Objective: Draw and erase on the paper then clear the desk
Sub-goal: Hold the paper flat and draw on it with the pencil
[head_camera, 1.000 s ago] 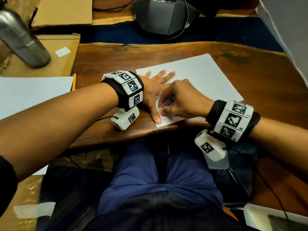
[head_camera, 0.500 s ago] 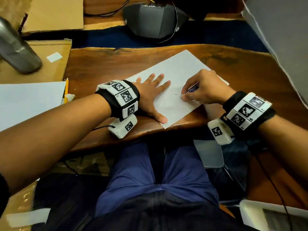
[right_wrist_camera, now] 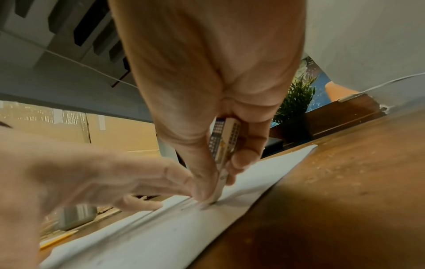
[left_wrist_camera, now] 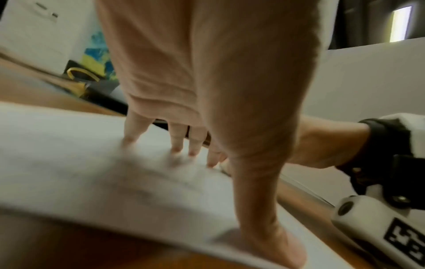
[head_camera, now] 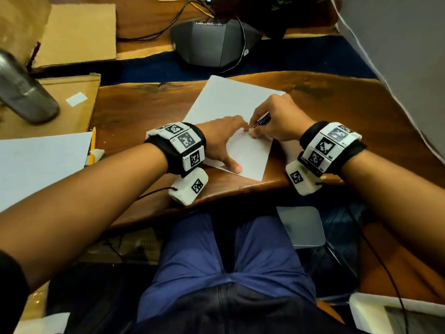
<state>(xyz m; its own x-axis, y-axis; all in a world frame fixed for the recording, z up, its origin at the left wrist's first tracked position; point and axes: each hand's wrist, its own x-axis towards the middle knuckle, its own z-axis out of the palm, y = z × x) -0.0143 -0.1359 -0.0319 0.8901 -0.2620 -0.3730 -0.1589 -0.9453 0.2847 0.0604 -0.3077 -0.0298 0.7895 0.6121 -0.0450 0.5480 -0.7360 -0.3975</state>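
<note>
Desk (head_camera: 149,109): dark wood slab. Paper (head_camera: 226,102) lies skewed on it, near corner at the desk's front edge, far corner toward the back; long axis runs front-to-back, tilted.

Left hand (head_camera: 222,138): flat and spread on the paper's near-left part, thumb at its near edge, pinning the sheet, holding nothing.

Right hand (head_camera: 277,121): fingers pinched round an eraser (right_wrist_camera: 224,145) in a printed sleeve, tip on the paper just beside the left fingertips (left_wrist_camera: 193,151).

Small mark (head_camera: 240,134) sits between the hands, nearer the right. Judgement: erase step; strokes should run away from the pinning hand or the sheet buckles.

Pencil (head_camera: 92,145) lies well left, by a second sheet (head_camera: 41,162).
</note>
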